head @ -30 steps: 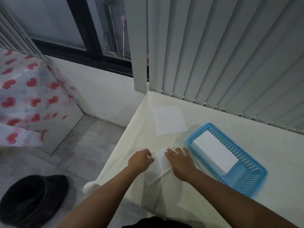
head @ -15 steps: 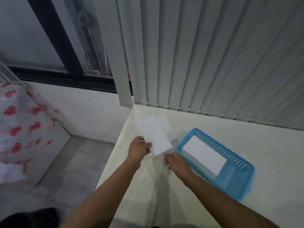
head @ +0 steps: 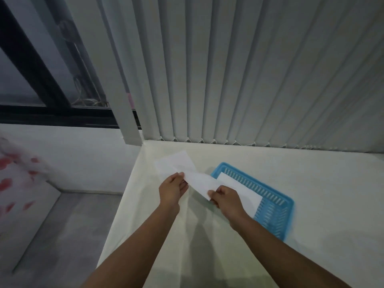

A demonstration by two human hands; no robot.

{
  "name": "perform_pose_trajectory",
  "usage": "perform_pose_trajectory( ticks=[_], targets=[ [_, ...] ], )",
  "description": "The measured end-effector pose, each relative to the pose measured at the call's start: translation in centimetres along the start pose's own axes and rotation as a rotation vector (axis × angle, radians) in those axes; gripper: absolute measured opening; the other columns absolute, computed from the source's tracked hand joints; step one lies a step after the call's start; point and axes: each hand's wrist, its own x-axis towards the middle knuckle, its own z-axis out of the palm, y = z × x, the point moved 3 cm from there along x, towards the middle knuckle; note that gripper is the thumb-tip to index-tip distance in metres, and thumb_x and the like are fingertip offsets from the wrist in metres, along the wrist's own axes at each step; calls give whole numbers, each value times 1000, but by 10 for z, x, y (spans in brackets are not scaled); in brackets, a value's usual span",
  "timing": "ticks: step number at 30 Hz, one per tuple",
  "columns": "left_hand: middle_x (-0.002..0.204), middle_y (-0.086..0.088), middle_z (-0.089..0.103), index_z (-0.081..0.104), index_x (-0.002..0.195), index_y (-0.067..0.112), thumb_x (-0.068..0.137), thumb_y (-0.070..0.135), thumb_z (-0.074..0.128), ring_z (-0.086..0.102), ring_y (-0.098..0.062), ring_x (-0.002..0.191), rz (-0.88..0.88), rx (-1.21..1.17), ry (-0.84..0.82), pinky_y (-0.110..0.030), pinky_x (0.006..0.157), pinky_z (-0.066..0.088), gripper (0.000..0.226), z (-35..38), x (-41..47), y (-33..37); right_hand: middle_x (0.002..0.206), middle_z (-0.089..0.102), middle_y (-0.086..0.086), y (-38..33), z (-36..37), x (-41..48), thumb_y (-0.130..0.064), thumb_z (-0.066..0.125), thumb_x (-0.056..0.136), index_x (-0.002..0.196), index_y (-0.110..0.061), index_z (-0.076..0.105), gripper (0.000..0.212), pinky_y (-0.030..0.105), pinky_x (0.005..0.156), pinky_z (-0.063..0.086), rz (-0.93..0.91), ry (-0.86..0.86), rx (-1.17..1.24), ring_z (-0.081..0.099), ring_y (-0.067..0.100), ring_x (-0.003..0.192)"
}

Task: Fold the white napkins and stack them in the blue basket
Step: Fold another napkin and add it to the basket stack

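A folded white napkin (head: 200,181) hangs in the air just left of the blue basket (head: 276,208). My left hand (head: 173,189) pinches its left end and my right hand (head: 225,197) pinches its right end. Inside the basket lies a stack of folded white napkins (head: 243,191), partly hidden by my right hand. Another white napkin (head: 175,164) lies flat on the table behind the held one, near the table's far left corner.
The cream-covered table (head: 311,183) ends on the left at an edge (head: 124,196) above a grey floor. Vertical grey blinds (head: 249,80) hang along the table's back. A heart-print cloth (head: 12,179) is at far left.
The napkin pressed on the table a second ago has been lifted and turned. It now stretches between both hands, closer to the basket. The camera has tilted upward.
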Motion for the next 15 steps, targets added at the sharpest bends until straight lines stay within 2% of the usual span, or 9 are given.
perform_pose_trajectory(
  ticks=[3, 5, 8, 12, 15],
  targets=[
    [90, -9, 68, 62, 101, 6, 89, 10, 62, 65, -16, 77, -2, 46, -40, -25, 74, 54, 13, 13, 8, 1, 60, 64, 0, 8, -23, 1, -20, 67, 85, 68, -8, 54, 24, 28, 66, 43, -10, 20, -10, 56, 11, 57],
    [88, -7, 67, 60, 94, 9, 88, 10, 62, 65, -16, 77, -23, 94, -70, -26, 74, 54, 7, 24, 12, -4, 59, 63, 1, 13, -40, 2, -19, 67, 86, 68, -8, 55, 24, 28, 65, 44, -10, 52, 0, 57, 7, 54],
    [82, -7, 64, 55, 84, 13, 88, 8, 61, 61, -16, 72, -38, 201, -124, -24, 70, 51, 9, 43, 11, -14, 65, 59, 3, 19, -65, 5, -18, 63, 89, 69, -11, 57, 22, 27, 60, 43, 22, 185, 99, 55, 13, 60],
    [74, -6, 66, 57, 82, 10, 88, 16, 57, 59, -19, 70, 104, 598, -199, -29, 71, 48, 9, 57, 10, -27, 68, 58, 4, 30, -87, 10, -15, 63, 89, 74, -15, 61, 15, 25, 55, 40, 107, 336, 225, 52, 14, 58],
    [91, -5, 67, 65, 87, 12, 91, 27, 52, 61, -22, 87, 211, 922, -212, -32, 79, 46, 20, 51, 18, -35, 60, 55, 3, 45, -93, 8, -12, 65, 86, 66, -14, 59, 21, 27, 57, 40, 140, 410, 183, 50, 16, 56]
  ],
)
